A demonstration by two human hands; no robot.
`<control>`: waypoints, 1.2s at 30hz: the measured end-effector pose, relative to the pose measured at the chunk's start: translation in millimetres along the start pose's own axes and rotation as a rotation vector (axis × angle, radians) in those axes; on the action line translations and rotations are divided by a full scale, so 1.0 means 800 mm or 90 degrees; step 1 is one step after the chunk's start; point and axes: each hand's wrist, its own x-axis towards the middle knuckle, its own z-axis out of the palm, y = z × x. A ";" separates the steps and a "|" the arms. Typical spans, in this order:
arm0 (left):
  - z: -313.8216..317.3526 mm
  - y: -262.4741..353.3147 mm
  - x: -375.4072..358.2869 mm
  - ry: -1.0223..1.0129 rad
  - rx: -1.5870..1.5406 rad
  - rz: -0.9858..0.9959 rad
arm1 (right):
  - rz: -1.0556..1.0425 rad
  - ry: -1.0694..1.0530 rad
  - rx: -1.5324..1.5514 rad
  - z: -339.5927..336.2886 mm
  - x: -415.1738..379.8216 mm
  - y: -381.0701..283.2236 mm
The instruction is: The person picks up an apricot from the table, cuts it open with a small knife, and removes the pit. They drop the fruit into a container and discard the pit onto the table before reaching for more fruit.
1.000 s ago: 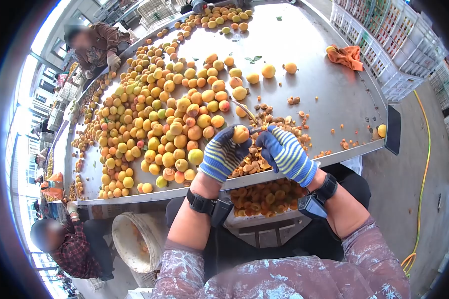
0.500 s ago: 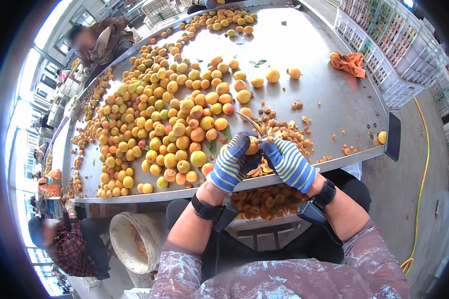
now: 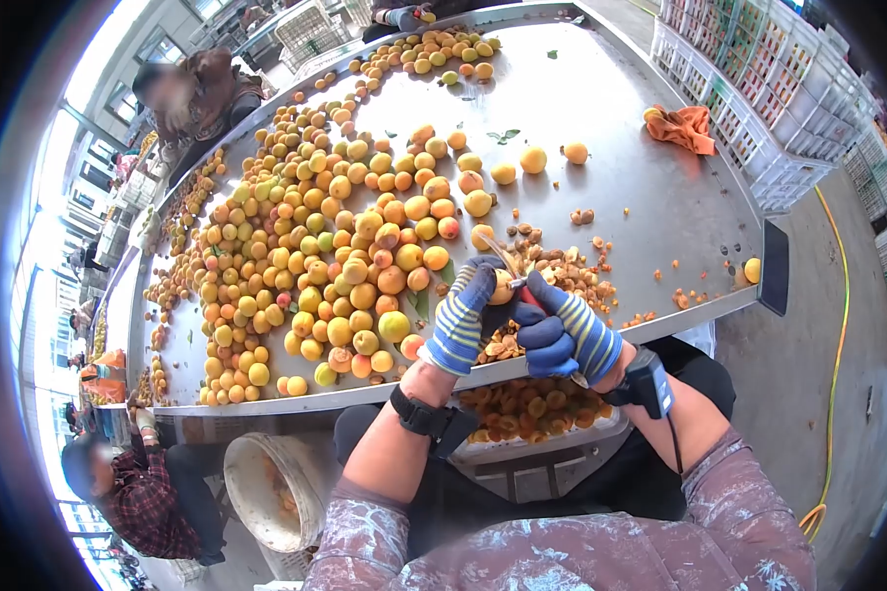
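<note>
My left hand (image 3: 466, 313), in a blue-and-white striped knit glove with dark blue palm, is closed around an apricot (image 3: 503, 287). In a matching glove, my right hand (image 3: 570, 333) grips a small tool with a red handle (image 3: 529, 296); its short metal end meets the apricot's right side. The exact kind of tool is hidden by my fingers. A thin, pale curved strip stands up just beyond the apricot. Behind both hands lies a heap of brownish pits and scraps (image 3: 572, 273). Many whole apricots (image 3: 350, 286) spread over the metal table to the left.
The metal table (image 3: 650, 227) has a raised rim along my side. A crate of apricot pieces (image 3: 537, 404) sits below it. An orange cloth (image 3: 682, 129) lies at right, near stacked white crates (image 3: 759, 89). A white bucket (image 3: 278, 492) stands lower left. Co-workers sit along the left.
My right hand has turned, so its curled fingers now show, with the red handle visible. The apricot stays in my left hand. The view has shifted slightly.
</note>
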 end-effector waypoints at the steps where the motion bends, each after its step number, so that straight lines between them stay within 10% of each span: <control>1: 0.000 -0.001 0.004 0.008 -0.082 -0.020 | -0.007 -0.051 -0.007 0.003 0.000 0.003; 14: -0.010 0.009 0.003 0.074 -0.119 -0.006 | -0.334 0.258 -0.540 0.013 0.009 0.005; 36: -0.016 0.015 0.005 0.064 0.066 -0.055 | -0.359 0.280 -0.751 -0.014 0.014 0.017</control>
